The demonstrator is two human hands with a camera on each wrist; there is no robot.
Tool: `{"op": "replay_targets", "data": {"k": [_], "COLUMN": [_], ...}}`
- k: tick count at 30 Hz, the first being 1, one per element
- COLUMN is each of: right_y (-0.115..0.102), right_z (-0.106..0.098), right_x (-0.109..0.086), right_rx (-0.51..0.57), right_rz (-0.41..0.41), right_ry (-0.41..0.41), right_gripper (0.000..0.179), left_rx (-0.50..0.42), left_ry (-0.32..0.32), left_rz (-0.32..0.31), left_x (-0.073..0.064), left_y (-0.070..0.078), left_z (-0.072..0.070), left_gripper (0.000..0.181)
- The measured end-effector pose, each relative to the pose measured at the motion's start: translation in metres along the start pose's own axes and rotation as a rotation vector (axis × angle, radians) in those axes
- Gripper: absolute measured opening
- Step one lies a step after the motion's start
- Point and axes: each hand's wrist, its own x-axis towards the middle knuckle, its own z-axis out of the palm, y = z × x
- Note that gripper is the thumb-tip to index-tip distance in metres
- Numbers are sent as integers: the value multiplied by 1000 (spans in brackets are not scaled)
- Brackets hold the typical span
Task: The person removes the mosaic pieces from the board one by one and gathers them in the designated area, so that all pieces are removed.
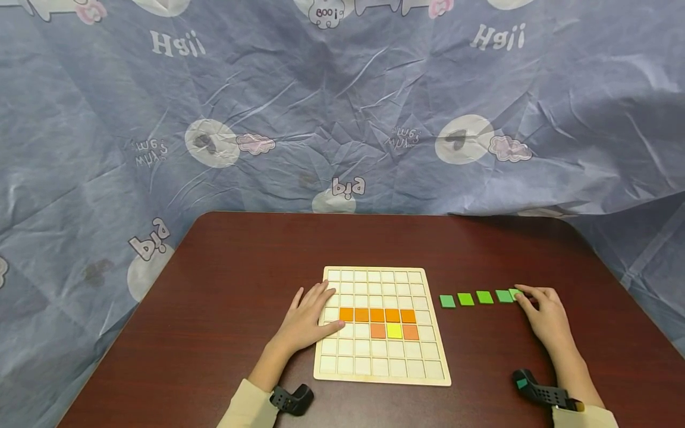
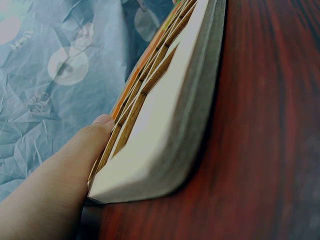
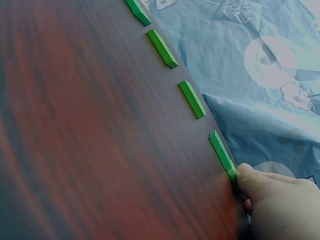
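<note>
My left hand (image 1: 306, 321) rests with spread fingers on the left edge of a pale wooden grid board (image 1: 382, 379); its thumb (image 2: 95, 137) lies over the edge in the left wrist view. Set in the grid are a row of several orange tiles (image 1: 377, 315), and below it a yellow tile (image 1: 394, 331) between two salmon tiles (image 1: 377, 331). To the right, my right hand (image 1: 551, 318) pinches a light green tile (image 1: 514, 293) between thumb and fingertips. That tile sits right against a darker green tile (image 1: 503, 296), at the right end of a row of green tiles.
Three more green tiles (image 1: 466, 299) lie spaced out between the board and my right hand, on the dark red-brown table (image 1: 257, 261). A printed grey-blue cloth (image 1: 321, 107) hangs behind the table. Each wrist wears a black camera band (image 1: 291, 400).
</note>
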Motion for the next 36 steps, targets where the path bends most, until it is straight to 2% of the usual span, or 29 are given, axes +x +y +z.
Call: {"op": "replay_targets", "data": {"k": [8,21,29,36], "right_y": [0,-10,-29,-55], "right_z": [-1,-4,-10,-10], "right_x": [-1,-3,0,2], "right_rx": [15,12,33,78], "right_rz": [13,57,52,2], "right_ry": [-6,52,117,133], "right_gripper": [41,35,32,30], "left_rx": [0,5,10,11], "left_ry": [0,-1,-1,8], "left_rz": [3,8,-1,5], "left_x": [0,0,-1,0], "left_y": [-1,-3,-3,-3], "left_z": [1,2,1,3], "left_gripper": [74,75,76,76]}}
